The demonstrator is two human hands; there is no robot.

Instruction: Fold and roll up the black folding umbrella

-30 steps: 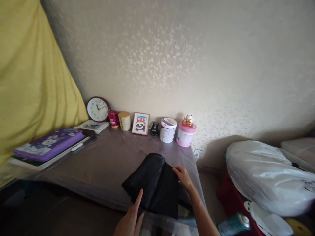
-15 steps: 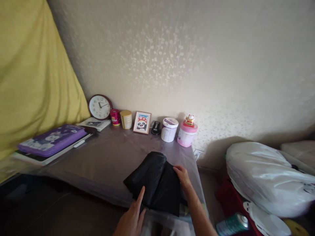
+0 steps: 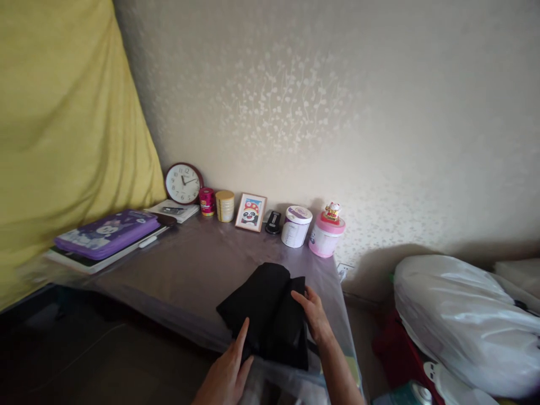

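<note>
A black folded fabric (image 3: 257,304) with loose, flat flaps lies over the near right part of the table, one pointed corner toward the left. I cannot make out whether it is a bag, a garment or a collapsed umbrella. My left hand (image 3: 228,365) grips its near lower edge, the index finger stretched along it and the thumb below; the other fingers are hidden. At the right, my right hand (image 3: 313,312) pinches the upper edge of a flap between thumb and fingers, with the flap bent up and inward.
The table (image 3: 185,270) has a clear plastic cover. Along the wall stand a clock (image 3: 184,183), tins, a panda picture frame (image 3: 251,212), a white tub (image 3: 296,228) and a pink tub (image 3: 324,239) bearing a cat figurine. A purple case (image 3: 107,232) lies left. A white bag (image 3: 459,320) bulges right.
My right hand has lifted the right flap's edge and folded it inward, to the left. My left hand keeps its hold. The view has turned slightly left.
</note>
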